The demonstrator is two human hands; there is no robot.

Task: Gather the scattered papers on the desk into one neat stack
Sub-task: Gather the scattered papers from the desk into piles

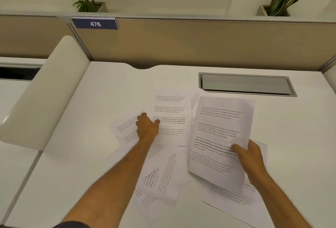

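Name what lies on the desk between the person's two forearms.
In the head view, a loose sheet lying askew on the white desk, with others partly under it, fills the gap between the left hand and right hand.

soft even light — edges bowed, foreground papers [160,178] blurred.

White desk [81,146], scattered printed papers [163,173], recessed grey cable flap [245,84]

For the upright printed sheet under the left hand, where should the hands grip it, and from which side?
Grip the upright sheet at its left edge, coming from the left, where the left hand rests. That edge overlaps a tilted sheet, so likely a thumb-on-top pinch; the right hand holds another sheet.
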